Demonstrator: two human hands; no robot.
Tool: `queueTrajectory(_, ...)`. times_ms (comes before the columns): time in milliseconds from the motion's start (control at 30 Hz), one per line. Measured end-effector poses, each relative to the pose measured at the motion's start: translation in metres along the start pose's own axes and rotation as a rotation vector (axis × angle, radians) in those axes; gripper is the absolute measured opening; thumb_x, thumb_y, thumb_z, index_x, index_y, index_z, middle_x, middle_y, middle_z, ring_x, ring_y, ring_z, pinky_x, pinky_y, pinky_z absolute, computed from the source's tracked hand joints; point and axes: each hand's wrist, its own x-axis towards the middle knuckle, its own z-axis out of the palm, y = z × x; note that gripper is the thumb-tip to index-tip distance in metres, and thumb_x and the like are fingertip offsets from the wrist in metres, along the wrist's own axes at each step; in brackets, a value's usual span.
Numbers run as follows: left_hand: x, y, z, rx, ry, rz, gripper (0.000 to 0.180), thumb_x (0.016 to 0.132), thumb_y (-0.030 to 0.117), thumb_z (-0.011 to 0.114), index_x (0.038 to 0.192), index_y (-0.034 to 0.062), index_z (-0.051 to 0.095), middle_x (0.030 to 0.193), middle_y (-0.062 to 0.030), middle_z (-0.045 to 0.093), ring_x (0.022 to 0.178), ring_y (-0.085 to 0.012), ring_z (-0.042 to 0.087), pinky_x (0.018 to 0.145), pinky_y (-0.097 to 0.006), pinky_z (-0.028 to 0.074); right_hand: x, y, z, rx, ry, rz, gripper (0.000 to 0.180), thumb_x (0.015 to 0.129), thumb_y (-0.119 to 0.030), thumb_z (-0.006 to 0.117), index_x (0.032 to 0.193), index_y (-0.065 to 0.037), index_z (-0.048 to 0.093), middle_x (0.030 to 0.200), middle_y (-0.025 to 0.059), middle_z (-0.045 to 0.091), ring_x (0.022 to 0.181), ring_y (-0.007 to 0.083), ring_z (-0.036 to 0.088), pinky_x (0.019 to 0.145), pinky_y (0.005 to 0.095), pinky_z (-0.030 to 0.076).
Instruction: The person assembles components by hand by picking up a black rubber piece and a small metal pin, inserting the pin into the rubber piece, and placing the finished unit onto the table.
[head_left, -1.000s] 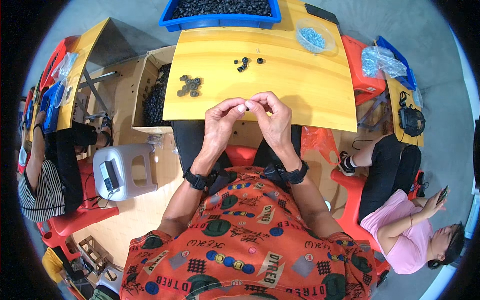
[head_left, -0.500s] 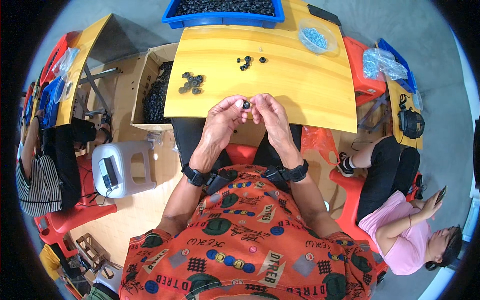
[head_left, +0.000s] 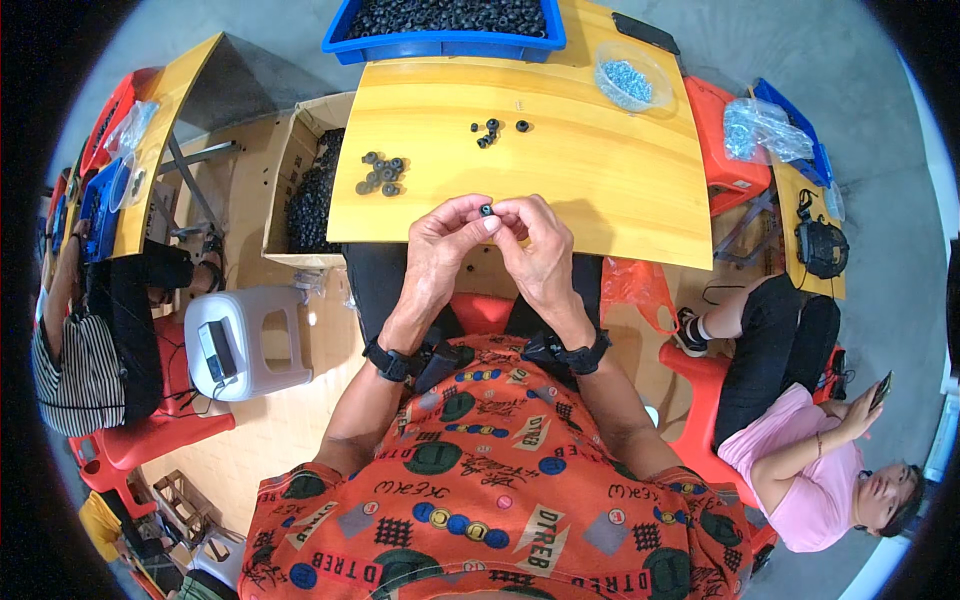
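Note:
My left hand point(head_left: 446, 243) and my right hand point(head_left: 539, 247) meet at the near edge of the yellow table. Between their fingertips is a small black round part point(head_left: 487, 210) with a lighter centre. The left thumb and fingers pinch it, while the bent right fingers press in from the other side. Beyond my hands lies a loose group of several small black parts point(head_left: 491, 125). To its left sits a cluster of black round parts point(head_left: 380, 174), a little wider than those in the group.
At the table's far edge stands a blue tray point(head_left: 445, 48) full of black parts. A clear tub point(head_left: 660, 90) of small bluish metal pieces is at the far right. An open cardboard box point(head_left: 278, 205) of black parts stands left. On the right, a person in pink point(head_left: 790, 440) sits.
Both hands have turned in, and the right fingers have closed in on the black part. It now shows its lighter centre more plainly. The parts on the table stay put.

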Motion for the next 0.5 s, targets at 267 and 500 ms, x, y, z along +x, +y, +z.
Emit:
queueTrajectory(267,0.008,-0.003,-0.008,0.159,0.141,-0.044,0.023,0.085,0.005,0.07,0.107,-0.0007,0.067,0.093,-0.0059,0.069,0.084,-0.0106,0.061,0.08,-0.025,0.05,0.012,0.033,-0.023,-0.102,-0.174,0.071,0.017,0.083,-0.01,0.068,0.096,0.0,0.064,0.082,0.016,0.067,0.073,0.0269,0.067,0.065,0.0359,0.053)
queueTrajectory(500,0.034,-0.014,-0.022,0.322,0.201,0.164,0.023,0.085,0.003,0.07,0.107,-0.0032,0.065,0.091,-0.0062,0.068,0.083,-0.0097,0.061,0.077,-0.024,0.05,0.075,0.046,-0.024,-0.223,-0.156,0.045,0.01,0.083,-0.008,0.065,0.087,0.001,0.065,0.075,0.0185,0.065,0.069,0.0308,0.065,0.064,0.0369,0.05)
